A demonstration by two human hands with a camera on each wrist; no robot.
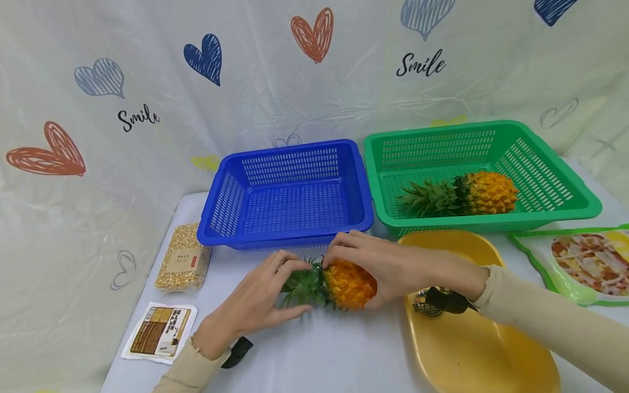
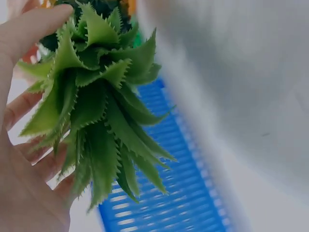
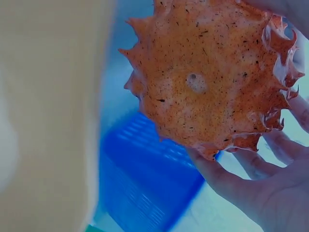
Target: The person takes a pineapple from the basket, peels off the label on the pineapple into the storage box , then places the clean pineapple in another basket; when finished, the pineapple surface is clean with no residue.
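A pineapple (image 1: 350, 284) lies sideways on the white table in front of the blue basket, its leafy crown pointing left. My right hand (image 1: 378, 265) grips the orange body, fingers over the far side and thumb at the near end. Around the green crown (image 2: 101, 96) curls my left hand (image 1: 260, 295), with its thumb along the near side and fingers behind the leaves. The right wrist view shows the spiky base of the fruit (image 3: 207, 72) close up, my fingers beneath and beside it. Both hands hold this one pineapple; the leaves partly hide the left fingertips.
Behind the hands stands a blue basket (image 1: 285, 240). A green basket (image 1: 491, 221) to its right holds another pineapple (image 1: 491, 192). A yellow basin (image 1: 472, 349) sits under my right forearm, beside a green-edged bag (image 1: 589, 262). At left lie a grain bag (image 1: 184, 256) and a white packet (image 1: 159, 333).
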